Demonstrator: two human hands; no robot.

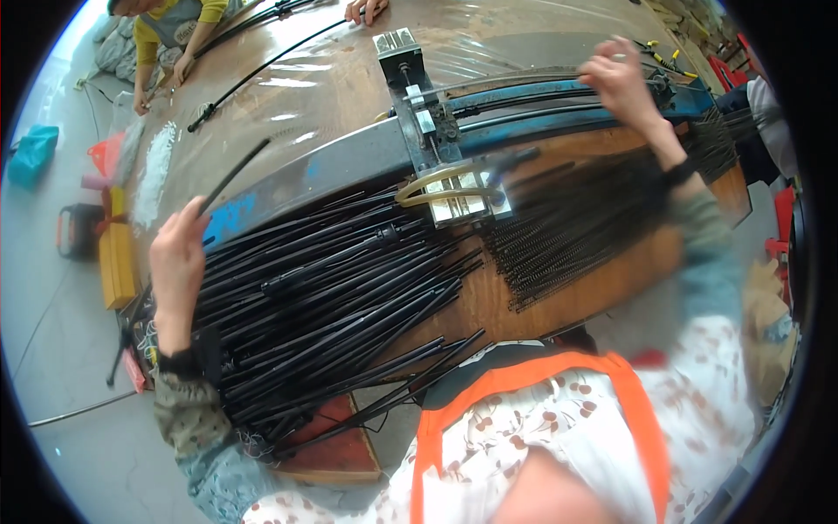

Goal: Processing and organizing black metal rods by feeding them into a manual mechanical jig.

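My left hand point(177, 253), at the left edge of the table, is closed round a slim black tube point(236, 175) that slants up to the right. Below it lies a heap of long black tubes point(323, 297). My right hand point(618, 83) is raised over the far right of a blue-and-grey metal bench fixture point(515, 122), its fingers curled into a pinch. A thin grey rod or spring point(506, 80) runs toward those fingers; whether they hold it, I cannot tell. Clamp blocks point(421, 118) and a loop of yellowish hose point(449, 182) sit mid-fixture.
Many thin dark springs point(559, 253) lie on the wooden table right of the fixture. Across the table a person in yellow sleeves point(212, 10) works; another hand point(365, 10) touches a long black rod point(271, 65). Yellow-handled pliers point(668, 61) lie far right; white small parts point(157, 170) far left.
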